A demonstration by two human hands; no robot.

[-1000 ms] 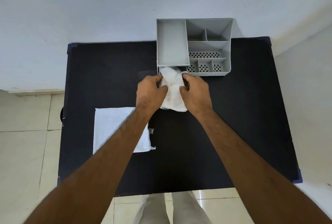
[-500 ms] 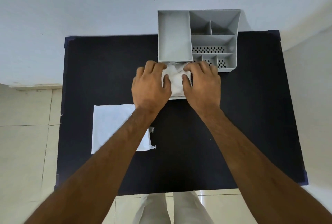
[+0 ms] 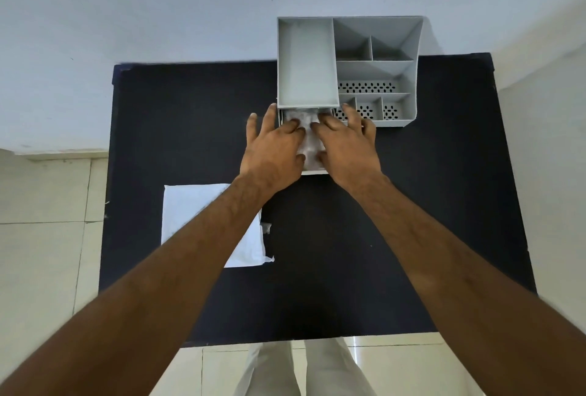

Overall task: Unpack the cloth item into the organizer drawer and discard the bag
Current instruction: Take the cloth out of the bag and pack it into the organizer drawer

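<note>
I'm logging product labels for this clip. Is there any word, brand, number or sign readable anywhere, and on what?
None. The grey organizer, its open drawer, the white cloth, the white bag and the black table show no readable print.

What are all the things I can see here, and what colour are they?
table: 1, black top, against the white wall
organizer: 1, grey, far edge of the table, many compartments
drawer: 1, grey, pulled out at the organizer's lower left
cloth item: 1, white, crumpled inside the drawer
bag: 1, white, flat on the table's left side, partly under the left forearm
left hand: 1, fingers pressing on the cloth
right hand: 1, fingers pressing on the cloth
</note>
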